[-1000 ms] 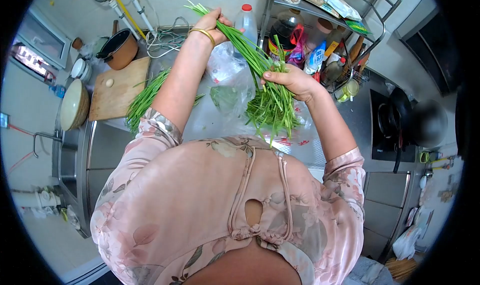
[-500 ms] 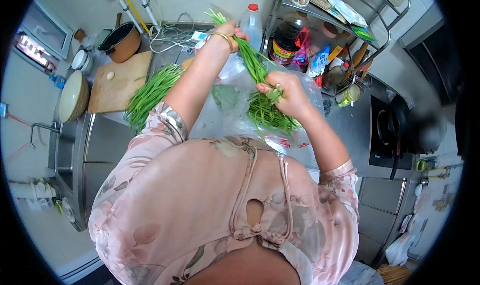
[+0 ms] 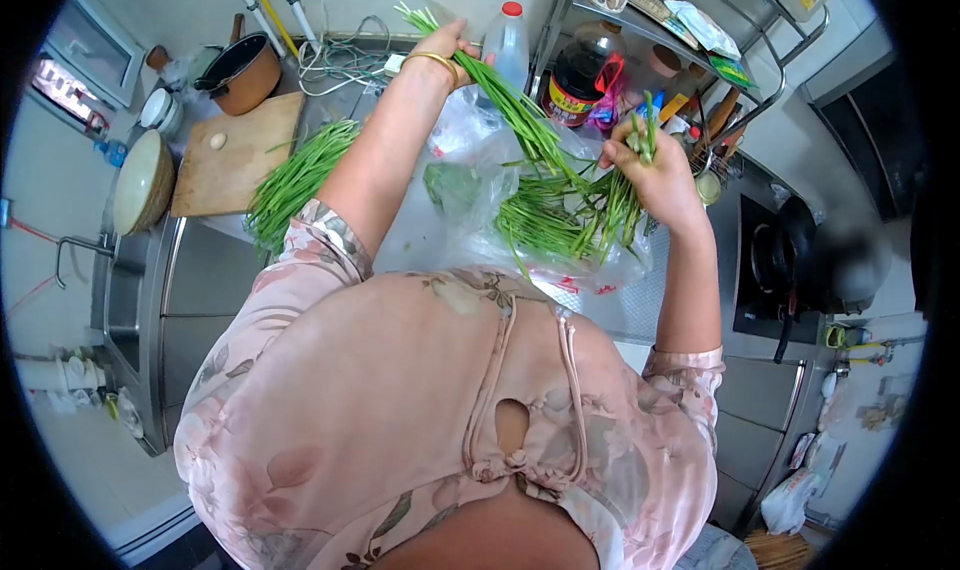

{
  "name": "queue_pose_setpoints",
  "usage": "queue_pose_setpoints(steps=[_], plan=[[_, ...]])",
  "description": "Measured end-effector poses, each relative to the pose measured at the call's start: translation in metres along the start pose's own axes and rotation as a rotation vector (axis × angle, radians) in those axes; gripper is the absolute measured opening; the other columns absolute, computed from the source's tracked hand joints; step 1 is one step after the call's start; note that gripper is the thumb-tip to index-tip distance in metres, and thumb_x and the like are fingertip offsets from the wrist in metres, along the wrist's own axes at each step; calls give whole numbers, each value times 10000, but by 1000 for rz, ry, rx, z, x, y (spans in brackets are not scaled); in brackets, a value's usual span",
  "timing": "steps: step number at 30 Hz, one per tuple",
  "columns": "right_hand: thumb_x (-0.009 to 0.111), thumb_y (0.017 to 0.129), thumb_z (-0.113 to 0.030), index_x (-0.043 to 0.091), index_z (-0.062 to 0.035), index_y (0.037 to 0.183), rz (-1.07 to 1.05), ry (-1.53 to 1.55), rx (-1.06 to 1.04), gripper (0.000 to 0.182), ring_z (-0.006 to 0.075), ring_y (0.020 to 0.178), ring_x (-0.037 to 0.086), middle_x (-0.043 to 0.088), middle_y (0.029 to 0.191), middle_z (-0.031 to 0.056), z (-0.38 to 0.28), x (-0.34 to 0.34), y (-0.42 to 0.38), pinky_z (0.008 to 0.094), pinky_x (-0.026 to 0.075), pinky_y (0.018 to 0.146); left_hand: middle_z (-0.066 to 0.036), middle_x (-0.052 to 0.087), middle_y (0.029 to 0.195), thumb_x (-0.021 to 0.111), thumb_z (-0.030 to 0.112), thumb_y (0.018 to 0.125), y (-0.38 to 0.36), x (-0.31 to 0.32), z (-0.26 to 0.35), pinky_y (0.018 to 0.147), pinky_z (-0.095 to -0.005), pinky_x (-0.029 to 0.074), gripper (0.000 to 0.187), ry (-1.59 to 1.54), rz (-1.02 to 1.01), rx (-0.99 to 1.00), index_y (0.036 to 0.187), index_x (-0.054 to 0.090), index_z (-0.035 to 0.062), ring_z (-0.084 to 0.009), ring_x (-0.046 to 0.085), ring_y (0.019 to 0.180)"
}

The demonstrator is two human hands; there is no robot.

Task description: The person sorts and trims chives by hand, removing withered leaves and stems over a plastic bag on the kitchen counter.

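Note:
My left hand (image 3: 445, 52), with a bangle at the wrist, is closed around a bundle of garlic chives (image 3: 525, 118). Their pale ends stick out beyond the hand, and the green leaves slant down to the right. Over on the right, my right hand (image 3: 655, 175) grips a smaller bunch of chives (image 3: 618, 206) by the stem ends, leaves hanging down. Below the hands, more chives (image 3: 540, 222) lie on a clear plastic bag (image 3: 478, 232). Another pile of chives (image 3: 298, 180) rests on the counter beside my left forearm.
A cutting board (image 3: 235, 175) with a small pale bulb (image 3: 218, 141), a bowl (image 3: 143, 185) and a pot (image 3: 245, 78) stand at left. Behind are a red-capped jug (image 3: 508, 48), a dark sauce bottle (image 3: 583, 75) and a metal rack (image 3: 680, 45). A stove (image 3: 752, 270) is at right.
My right hand has moved right and slightly up, away from the left hand's bundle, with a bunch of chives in it. My left hand has shifted slightly left, still holding its chives.

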State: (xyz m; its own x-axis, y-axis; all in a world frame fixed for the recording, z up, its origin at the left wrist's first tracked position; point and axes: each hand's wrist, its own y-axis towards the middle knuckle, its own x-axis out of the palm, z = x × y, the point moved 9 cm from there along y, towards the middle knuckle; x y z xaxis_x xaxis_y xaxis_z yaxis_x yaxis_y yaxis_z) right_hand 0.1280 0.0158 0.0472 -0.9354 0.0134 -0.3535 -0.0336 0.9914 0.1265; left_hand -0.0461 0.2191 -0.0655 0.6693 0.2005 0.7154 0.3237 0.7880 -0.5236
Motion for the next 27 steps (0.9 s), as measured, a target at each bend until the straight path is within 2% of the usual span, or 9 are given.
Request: queue_pose_setpoints(steps=[1,4,8,11,16,20,21,24,27], plan=[[592,797,-146,541,-26,839,14,56,23,136,121,709,537,568,721,63,-2,-1,4,277,434,657,-7,332,566,477,239,879,-2,3,-1,613,-463,482,176,7,-28,-13,862,373,98,-146,372,474],[588,788,-129,549,-17,857,-56,-301,-30,137,144,714,548,583,743,76,-18,8,16,298,441,677,-11,345,590,489,199,872,-4,10,-5,672,-517,481,155,35,-64,-19,884,381,88,-150,386,504],[636,741,-196,588,-12,870,-147,-466,-86,229,172,677,553,593,726,90,-10,38,42,301,441,662,-14,361,623,491,156,868,-16,18,-6,703,-540,474,132,74,-103,-9,911,392,79,-159,403,549],[664,715,-216,604,-8,847,-191,-321,-44,254,161,625,539,590,672,73,7,52,54,298,435,623,-9,407,605,462,152,886,-32,23,-6,868,-565,382,116,96,-75,35,813,412,77,-143,419,521],[655,744,-224,620,-21,778,-258,-43,186,209,90,577,469,539,621,2,28,48,59,243,372,543,-18,430,625,445,150,892,-44,26,-1,842,-580,396,121,123,-245,-18,803,431,70,-173,461,606],[639,770,-224,601,-47,797,-277,70,171,182,61,552,407,484,596,-35,26,47,56,212,306,508,-32,456,645,449,161,890,-55,25,4,816,-597,404,134,269,-300,22,795,451,67,-207,492,673],[636,773,-221,593,-42,808,-251,45,186,187,61,557,406,478,593,-34,28,44,55,212,310,517,-61,503,689,442,179,895,-56,25,3,771,-597,431,148,260,-356,-10,804,467,65,-240,542,743],[636,772,-203,585,-32,812,-216,-64,178,183,72,591,437,502,629,-25,34,38,56,227,354,552,-105,556,775,431,190,899,-61,26,5,734,-588,454,161,374,-405,6,816,478,61,-278,573,859],[636,764,-166,575,-17,827,-145,-244,32,173,97,639,477,537,678,0,22,38,53,255,396,609,-143,581,863,419,198,904,-67,27,4,707,-580,469,173,375,-386,-1,832,486,56,-310,560,960]])
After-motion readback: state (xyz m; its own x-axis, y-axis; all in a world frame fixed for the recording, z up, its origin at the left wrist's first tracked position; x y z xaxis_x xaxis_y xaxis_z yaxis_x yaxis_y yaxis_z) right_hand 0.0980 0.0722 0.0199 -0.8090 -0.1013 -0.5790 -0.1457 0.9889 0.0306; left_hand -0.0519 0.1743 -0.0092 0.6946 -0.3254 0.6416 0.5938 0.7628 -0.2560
